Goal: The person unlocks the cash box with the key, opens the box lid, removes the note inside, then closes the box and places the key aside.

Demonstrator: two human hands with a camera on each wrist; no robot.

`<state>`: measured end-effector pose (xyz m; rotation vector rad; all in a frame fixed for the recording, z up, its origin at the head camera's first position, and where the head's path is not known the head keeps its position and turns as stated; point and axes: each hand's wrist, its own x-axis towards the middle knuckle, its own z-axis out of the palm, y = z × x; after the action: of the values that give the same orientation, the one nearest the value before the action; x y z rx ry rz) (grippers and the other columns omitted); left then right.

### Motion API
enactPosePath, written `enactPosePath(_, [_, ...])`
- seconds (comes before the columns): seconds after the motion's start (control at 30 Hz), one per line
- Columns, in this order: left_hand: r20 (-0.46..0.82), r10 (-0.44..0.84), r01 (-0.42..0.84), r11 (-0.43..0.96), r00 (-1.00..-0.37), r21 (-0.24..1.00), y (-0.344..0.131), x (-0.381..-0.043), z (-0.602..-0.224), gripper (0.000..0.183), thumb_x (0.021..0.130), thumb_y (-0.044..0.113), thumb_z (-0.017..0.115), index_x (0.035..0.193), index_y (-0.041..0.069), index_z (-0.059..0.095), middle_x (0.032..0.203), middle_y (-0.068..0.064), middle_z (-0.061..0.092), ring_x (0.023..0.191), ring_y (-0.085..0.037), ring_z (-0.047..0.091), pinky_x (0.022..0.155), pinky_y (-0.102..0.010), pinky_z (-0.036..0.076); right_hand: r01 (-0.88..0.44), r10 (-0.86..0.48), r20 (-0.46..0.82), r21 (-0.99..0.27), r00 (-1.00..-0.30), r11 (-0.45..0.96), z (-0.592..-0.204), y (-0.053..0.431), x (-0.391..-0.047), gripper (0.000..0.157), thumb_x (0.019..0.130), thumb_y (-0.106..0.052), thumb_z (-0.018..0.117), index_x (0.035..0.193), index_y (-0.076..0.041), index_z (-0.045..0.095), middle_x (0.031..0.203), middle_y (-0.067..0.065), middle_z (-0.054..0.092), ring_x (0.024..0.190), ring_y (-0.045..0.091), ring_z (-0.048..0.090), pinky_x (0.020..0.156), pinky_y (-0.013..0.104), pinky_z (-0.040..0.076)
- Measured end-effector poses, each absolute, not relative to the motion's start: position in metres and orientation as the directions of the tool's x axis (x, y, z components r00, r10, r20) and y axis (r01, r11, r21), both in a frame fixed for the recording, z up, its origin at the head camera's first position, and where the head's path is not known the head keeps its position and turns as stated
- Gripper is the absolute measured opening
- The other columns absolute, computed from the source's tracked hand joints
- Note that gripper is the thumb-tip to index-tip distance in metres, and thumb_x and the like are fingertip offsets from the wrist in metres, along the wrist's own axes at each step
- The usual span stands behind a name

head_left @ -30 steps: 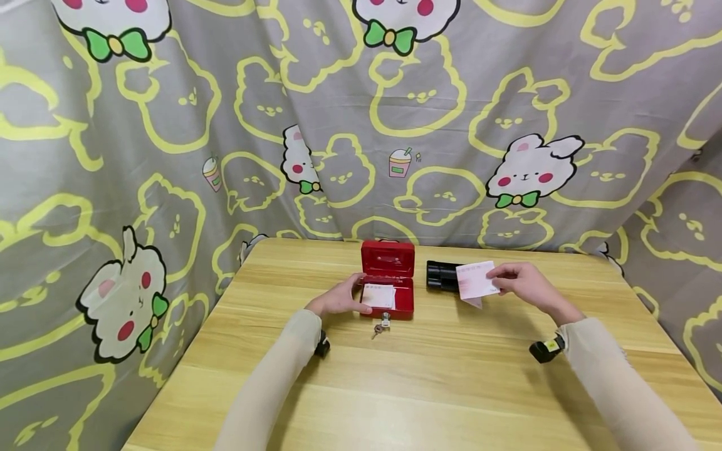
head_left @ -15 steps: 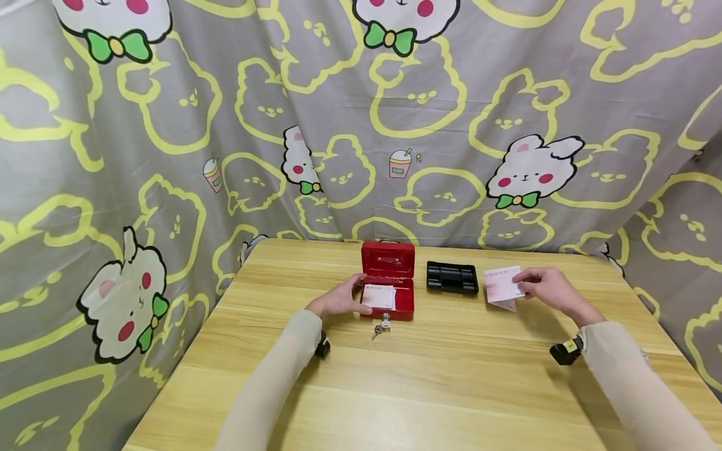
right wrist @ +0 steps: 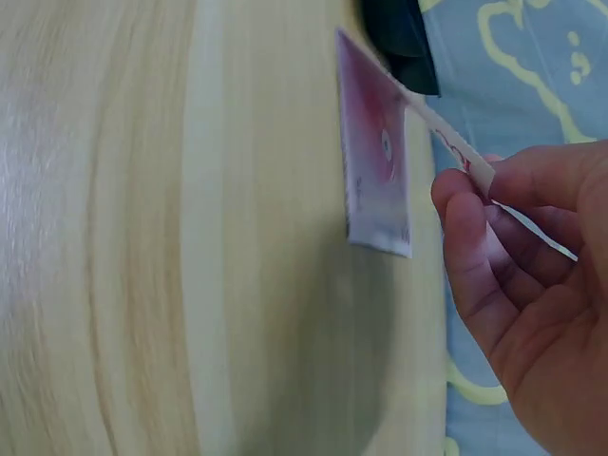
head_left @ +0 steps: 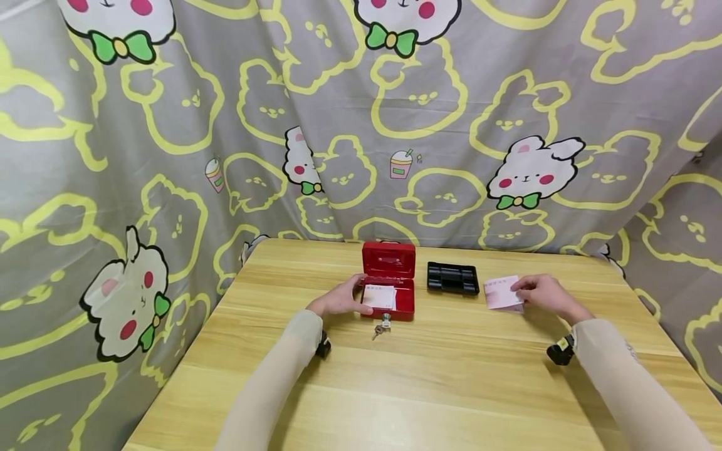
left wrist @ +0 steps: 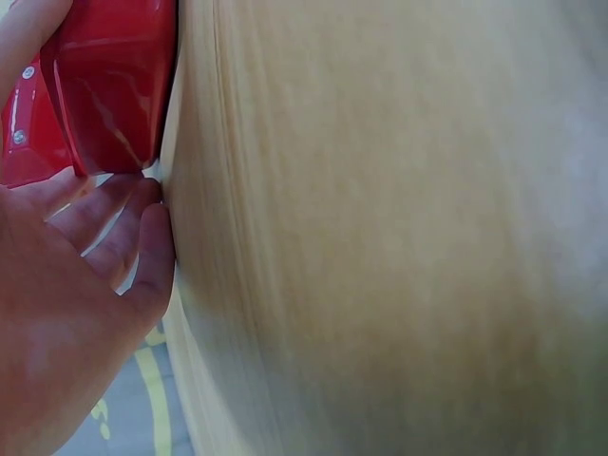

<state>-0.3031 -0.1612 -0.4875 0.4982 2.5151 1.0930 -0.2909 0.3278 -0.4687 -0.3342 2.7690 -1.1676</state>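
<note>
A small red cash box [head_left: 403, 314] stands on the table with its lid [head_left: 388, 259] raised. Pale printed papers [head_left: 378, 297] lie inside. My left hand [head_left: 340, 297] holds the box's left end, thumb at the front corner. In the left wrist view its fingers touch the red wall [left wrist: 109, 85]. Off to the right, my right hand [head_left: 544, 293] pinches a folded pink paper [head_left: 502, 293] by its right edge. The right wrist view shows the folded paper [right wrist: 375, 161] with one flap hanging away from the pinched one, low over the table.
Between the box and the right hand sits a black compartment tray [head_left: 453, 278]. A small key [head_left: 378, 331] lies before the box, with a silver lock piece [head_left: 386, 319] at its front. A patterned curtain [head_left: 333, 175] hangs behind the wooden table [head_left: 406, 382].
My right hand has carried the folded pink paper rightward off the black tray, then lowered it toward the table. My left hand has stayed on the box.
</note>
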Motion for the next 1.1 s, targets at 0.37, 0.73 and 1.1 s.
enactPosePath(0.37, [-0.189, 0.442, 0.157, 0.634, -0.877, 0.757, -0.16, -0.303, -0.487, 0.1, 0.073, 0.039, 0.081, 0.15, 0.015, 0.023, 0.151, -0.009, 0.029, 0.138, -0.024, 0.024, 0.111, -0.042, 0.022, -0.154, -0.26, -0.049, -0.693, -0.964, 0.704, -0.476, 0.326, -0.296, 0.021, 0.086, -0.003, 0.062, 0.104, 0.008, 0.065, 0.092, 0.016, 0.062, 0.071, 0.019, 0.058, 0.058, 0.029, 0.05])
enactPosePath(0.73, [-0.166, 0.456, 0.187, 0.632, -0.875, 0.752, -0.161, -0.303, -0.485, 0.098, 0.074, 0.038, 0.08, 0.149, 0.014, 0.023, 0.151, -0.01, 0.029, 0.138, -0.025, 0.025, 0.11, -0.042, 0.023, -0.235, -0.277, 0.017, -0.582, -0.961, 0.778, -0.466, 0.329, -0.29, 0.023, 0.09, -0.009, 0.06, 0.107, 0.007, 0.065, 0.104, 0.026, 0.064, 0.078, 0.027, 0.063, 0.063, 0.033, 0.049])
enactPosePath(1.1, [-0.17, 0.449, 0.182, 0.638, -0.877, 0.748, -0.16, -0.302, -0.486, 0.098, 0.073, 0.038, 0.081, 0.149, 0.014, 0.023, 0.151, -0.01, 0.03, 0.138, -0.024, 0.025, 0.111, -0.042, 0.022, -0.295, -0.278, 0.117, -0.56, -0.953, 0.774, -0.448, 0.299, -0.285, 0.025, 0.089, -0.007, 0.061, 0.109, 0.007, 0.064, 0.099, 0.022, 0.066, 0.087, 0.033, 0.062, 0.071, 0.039, 0.049])
